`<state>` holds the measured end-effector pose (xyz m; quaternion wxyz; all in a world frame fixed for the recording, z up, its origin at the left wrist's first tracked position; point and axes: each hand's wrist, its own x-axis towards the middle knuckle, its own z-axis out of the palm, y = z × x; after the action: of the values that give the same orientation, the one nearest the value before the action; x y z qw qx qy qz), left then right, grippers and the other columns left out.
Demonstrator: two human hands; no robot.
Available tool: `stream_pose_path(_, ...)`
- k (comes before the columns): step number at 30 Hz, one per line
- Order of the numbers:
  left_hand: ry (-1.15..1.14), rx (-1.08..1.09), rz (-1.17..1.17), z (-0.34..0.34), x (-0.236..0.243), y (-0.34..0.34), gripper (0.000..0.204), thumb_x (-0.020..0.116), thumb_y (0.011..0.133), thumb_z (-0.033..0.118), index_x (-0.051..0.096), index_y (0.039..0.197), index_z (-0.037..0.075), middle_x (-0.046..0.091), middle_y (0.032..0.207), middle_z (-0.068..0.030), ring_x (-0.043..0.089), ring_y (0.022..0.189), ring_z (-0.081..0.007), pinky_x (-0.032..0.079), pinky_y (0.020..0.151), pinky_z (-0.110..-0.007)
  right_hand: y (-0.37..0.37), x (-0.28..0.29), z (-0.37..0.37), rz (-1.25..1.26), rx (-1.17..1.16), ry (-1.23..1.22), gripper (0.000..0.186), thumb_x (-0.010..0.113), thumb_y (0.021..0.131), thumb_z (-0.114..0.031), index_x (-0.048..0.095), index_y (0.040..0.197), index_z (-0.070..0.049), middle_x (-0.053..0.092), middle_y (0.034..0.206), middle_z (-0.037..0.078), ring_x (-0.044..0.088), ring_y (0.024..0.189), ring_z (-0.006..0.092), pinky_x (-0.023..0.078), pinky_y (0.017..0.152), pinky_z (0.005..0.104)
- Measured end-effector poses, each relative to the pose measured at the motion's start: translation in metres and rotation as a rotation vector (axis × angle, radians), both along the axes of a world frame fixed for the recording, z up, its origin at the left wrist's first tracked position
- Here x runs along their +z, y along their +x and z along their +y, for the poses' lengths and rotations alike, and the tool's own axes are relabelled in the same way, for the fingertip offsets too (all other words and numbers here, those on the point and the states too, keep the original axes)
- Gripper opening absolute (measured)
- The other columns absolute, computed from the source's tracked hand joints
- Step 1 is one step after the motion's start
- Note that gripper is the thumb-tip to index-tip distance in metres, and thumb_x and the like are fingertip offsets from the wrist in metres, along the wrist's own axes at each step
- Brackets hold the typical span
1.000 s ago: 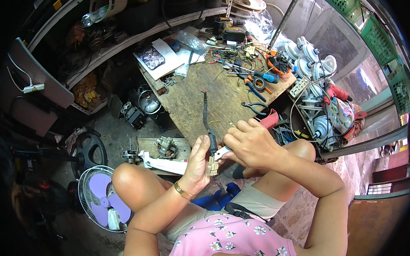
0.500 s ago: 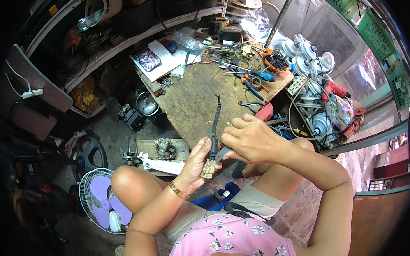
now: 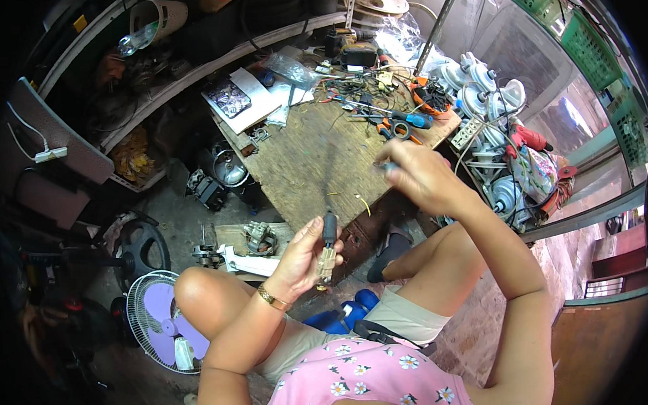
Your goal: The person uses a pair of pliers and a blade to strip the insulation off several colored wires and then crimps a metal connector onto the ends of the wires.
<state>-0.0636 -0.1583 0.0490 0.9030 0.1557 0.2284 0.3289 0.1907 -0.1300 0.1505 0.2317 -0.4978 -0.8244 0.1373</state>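
Note:
My left hand [image 3: 304, 255] is closed round a beige plastic wire connector [image 3: 327, 258], held upright near the table's front edge. A black sleeve [image 3: 329, 228] tops the connector, and the dark cable above it is smeared by motion. Farther right, over the table's right side, my right hand [image 3: 418, 174] is raised with curled, blurred fingers. A small greyish thing shows at its fingertips, too smeared to name. Beneath and behind that hand lie the pliers, now mostly hidden. A short yellow wire [image 3: 367, 206] lies at the table edge.
The wooden table [image 3: 297, 151] bears orange-and-black scissors [image 3: 398, 130], a screwdriver [image 3: 412, 120], tangled wires and a phone [image 3: 228, 98] on papers. White-and-blue fan motor parts [image 3: 477, 97] are heaped at the right. A purple-bladed fan [image 3: 168, 327] stands at lower left.
My right hand has left the connector and swung up and to the right. My left hand still holds the connector, now slightly lower. The grey flat blade beside the connector no longer shows there.

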Motion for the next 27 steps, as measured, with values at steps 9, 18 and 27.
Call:
stream_pose_path(9,0.095,0.173,0.009,0.025,-0.006,-0.016,0.033,0.052,0.094,0.028,0.051,0.118,0.005,0.06,0.096,-0.0063,0.06,0.08,-0.016,0.054,0.075,-0.034,-0.023,-0.13,0.08,-0.272,-0.303,0.004,0.038,0.061,0.085,-0.026,0.044,0.109,-0.002,0.057,0.09,0.022,0.056,0.091,0.0369,0.043,0.078,0.0469)
stream_pose_path(18,0.005,0.198,-0.124,0.03,-0.004,-0.014,0.039,0.052,0.095,0.023,0.043,0.128,0.005,0.057,0.101,-0.0081,0.059,0.084,-0.0184,0.054,0.08,-0.035,0.033,-0.129,0.074,-0.117,-0.362,0.059,0.014,0.065,0.076,-0.015,0.062,0.085,-0.005,0.059,0.088,0.013,0.057,0.092,0.0322,0.046,0.079,0.0434)
stream_pose_path(27,-0.049,0.182,-0.211,0.03,-0.008,-0.012,0.036,0.051,0.094,0.032,0.046,0.124,0.014,0.054,0.102,-0.0055,0.056,0.089,-0.0181,0.054,0.076,-0.034,0.073,-0.166,0.058,-0.399,-0.292,-0.061,0.033,0.074,0.064,-0.015,0.058,0.09,-0.003,0.058,0.089,0.016,0.057,0.088,0.0351,0.047,0.079,0.0431)
